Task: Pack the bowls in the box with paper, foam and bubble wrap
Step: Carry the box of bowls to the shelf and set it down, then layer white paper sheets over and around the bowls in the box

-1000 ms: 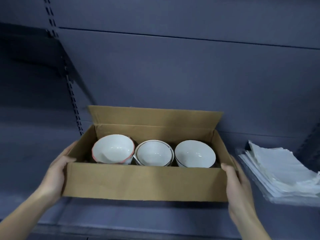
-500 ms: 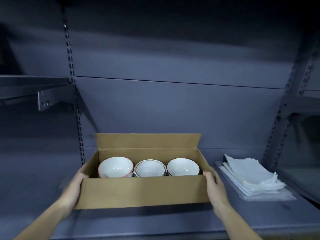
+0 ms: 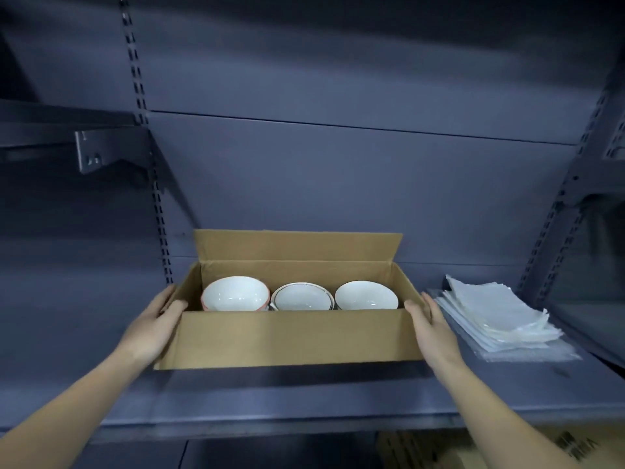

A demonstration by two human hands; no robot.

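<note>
An open cardboard box (image 3: 287, 336) stands on a grey metal shelf (image 3: 304, 394), its back flap upright. Inside stand three white bowls in a row: a red-rimmed one (image 3: 235, 294) at the left, a dark-rimmed one (image 3: 301, 297) in the middle, a plain one (image 3: 366, 295) at the right. My left hand (image 3: 159, 319) lies against the box's left end, thumb over the top edge. My right hand (image 3: 427, 321) presses flat against the right end. A stack of white foam and paper sheets (image 3: 490, 313) lies on bubble wrap (image 3: 541, 353) right of the box.
The shelf's back wall rises right behind the box. Slotted uprights (image 3: 159, 211) stand at the left and right. A bracket with another shelf (image 3: 84, 143) juts out at the upper left. More cardboard (image 3: 439, 448) shows below the shelf edge.
The view has pulled back and the box looks farther away and lower in frame. Both hands stay on the box's ends; the bowls have not shifted.
</note>
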